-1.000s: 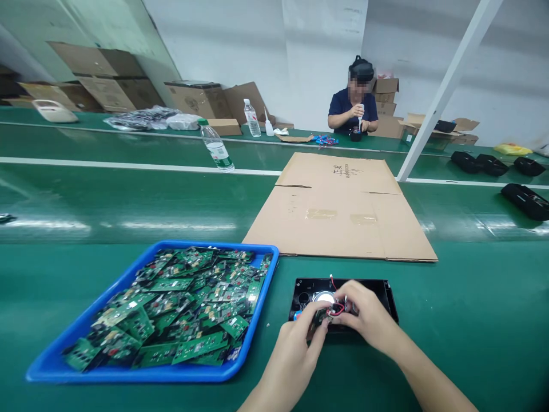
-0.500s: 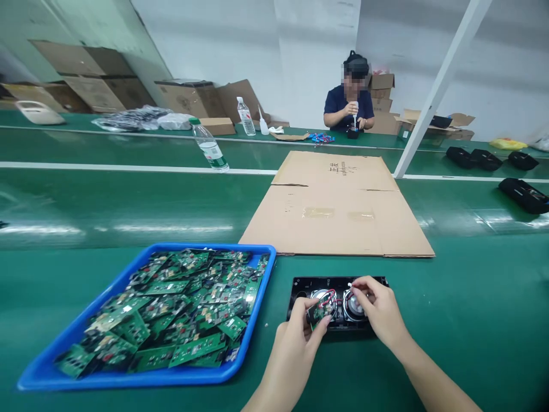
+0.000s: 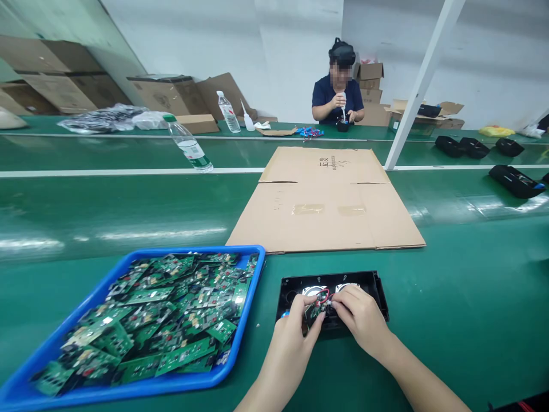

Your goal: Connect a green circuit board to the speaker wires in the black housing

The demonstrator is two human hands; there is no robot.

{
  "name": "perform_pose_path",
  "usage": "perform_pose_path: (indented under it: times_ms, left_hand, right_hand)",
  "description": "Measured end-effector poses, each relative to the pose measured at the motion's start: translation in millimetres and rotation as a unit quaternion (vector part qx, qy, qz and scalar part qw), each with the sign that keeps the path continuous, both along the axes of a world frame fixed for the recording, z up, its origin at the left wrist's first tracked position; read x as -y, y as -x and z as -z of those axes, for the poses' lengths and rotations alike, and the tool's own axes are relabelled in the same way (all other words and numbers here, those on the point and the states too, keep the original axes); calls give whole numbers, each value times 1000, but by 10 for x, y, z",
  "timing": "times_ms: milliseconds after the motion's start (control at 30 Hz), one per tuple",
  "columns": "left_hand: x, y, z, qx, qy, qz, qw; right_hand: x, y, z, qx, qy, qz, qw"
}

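My left hand pinches a small green circuit board between thumb and fingers. It is held over a black speaker housing, which lies open side up on the green table. Two round speakers with silvery rims sit in the housing, partly covered by my hands. Red wires loop above the board. At the board's right edge, my right hand has its thumb and fingertips closed on a small white wire connector. Whether the connector is seated in the board cannot be made out.
A blue tray heaped with circuit boards stands on the left. Flattened cardboard lies beyond the housing. A water bottle and black housings are farther back. Across the bench, a person works with a white-tipped bottle.
My right hand has moved left and down from the right speaker, bringing the white connector to the circuit board. My left hand still holds the board. The whole view has shifted slightly.
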State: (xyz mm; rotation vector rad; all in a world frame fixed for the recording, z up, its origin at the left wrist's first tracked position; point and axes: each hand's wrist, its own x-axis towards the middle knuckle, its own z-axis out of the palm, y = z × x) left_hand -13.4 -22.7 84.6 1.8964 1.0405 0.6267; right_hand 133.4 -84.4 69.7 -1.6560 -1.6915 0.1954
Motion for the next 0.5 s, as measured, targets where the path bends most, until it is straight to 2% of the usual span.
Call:
perform_pose_path:
  times_ms: [100,267,367,500]
  left_hand:
    - [-9,1,-2,8,-11,19,1000]
    - [14,-29,-142,2,4,37,999]
    - [37,-42,-169,13,19,25,999]
    - [59,-45,-129,29,50,3,998]
  right_hand:
    - [14,-6,-6,10,4,-7,1000]
    - [14,3,1,32,-1,-19,999]
    - [12,21,12,56,-13,-10,998]
    - [13,32,21,74,-37,13,996]
